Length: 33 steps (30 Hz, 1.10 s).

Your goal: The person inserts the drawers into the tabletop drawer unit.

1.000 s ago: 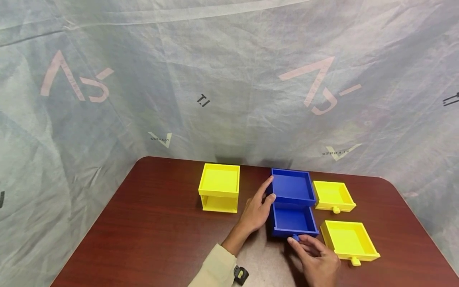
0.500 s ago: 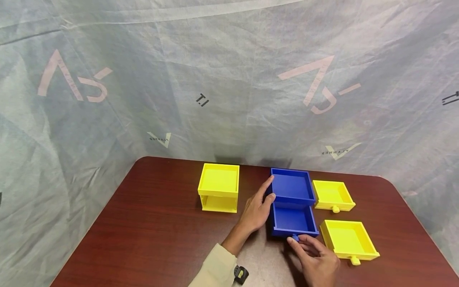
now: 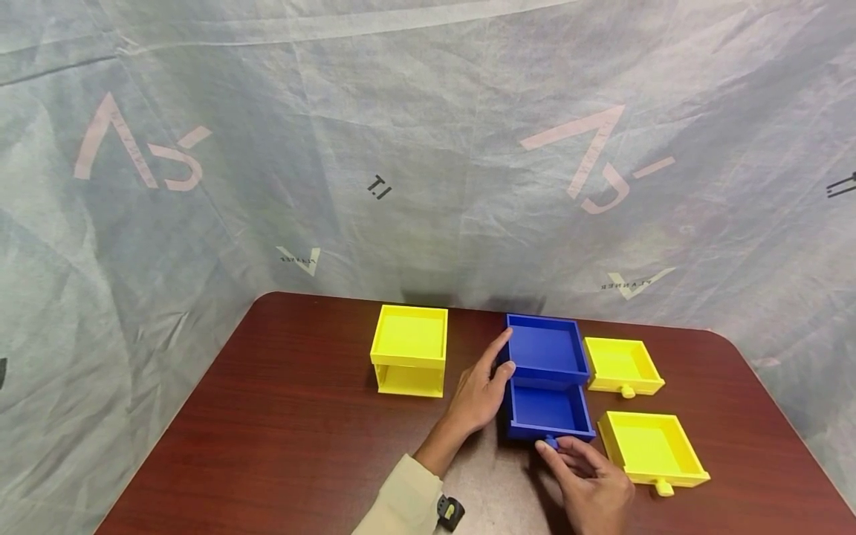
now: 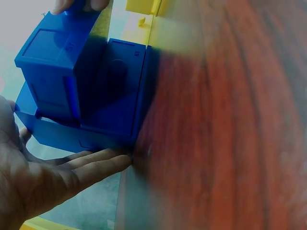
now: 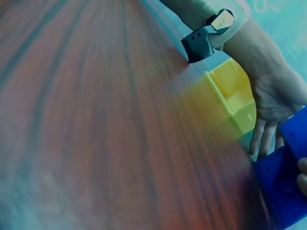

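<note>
A blue box (image 3: 545, 349) with a rimmed top stands at the table's back. From its front a blue drawer (image 3: 548, 407) juts out, bare inside. My left hand (image 3: 478, 394) lies along the box's left side, thumb on the top rim; in the left wrist view its straight fingers (image 4: 96, 165) press that side. My right hand (image 3: 591, 479) pinches the drawer's blue knob (image 3: 551, 442) between thumb and fingertips. The right wrist view catches only a corner of the blue drawer (image 5: 276, 175) and a bit of the right fingertips.
To the left stands a yellow box (image 3: 409, 349) with an open front. On the right lie two yellow drawers with knobs, one farther back (image 3: 618, 364) and one nearer (image 3: 649, 446). A grey fabric sheet (image 3: 428, 148) hangs behind the brown table (image 3: 301, 431).
</note>
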Each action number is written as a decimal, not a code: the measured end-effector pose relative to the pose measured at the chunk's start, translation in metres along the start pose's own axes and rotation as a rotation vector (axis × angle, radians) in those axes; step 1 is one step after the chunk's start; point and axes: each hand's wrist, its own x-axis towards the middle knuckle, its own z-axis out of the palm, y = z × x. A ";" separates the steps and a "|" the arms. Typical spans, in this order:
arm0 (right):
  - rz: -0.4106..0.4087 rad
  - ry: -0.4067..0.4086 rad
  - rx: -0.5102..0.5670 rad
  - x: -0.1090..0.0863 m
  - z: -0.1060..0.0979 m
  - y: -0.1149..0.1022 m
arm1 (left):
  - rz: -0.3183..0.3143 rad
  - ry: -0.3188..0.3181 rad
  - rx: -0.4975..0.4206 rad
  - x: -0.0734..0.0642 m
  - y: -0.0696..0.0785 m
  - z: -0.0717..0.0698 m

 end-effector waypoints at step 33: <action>-0.025 0.017 -0.044 0.006 0.008 -0.002 | -0.012 -0.008 0.003 0.000 0.001 -0.001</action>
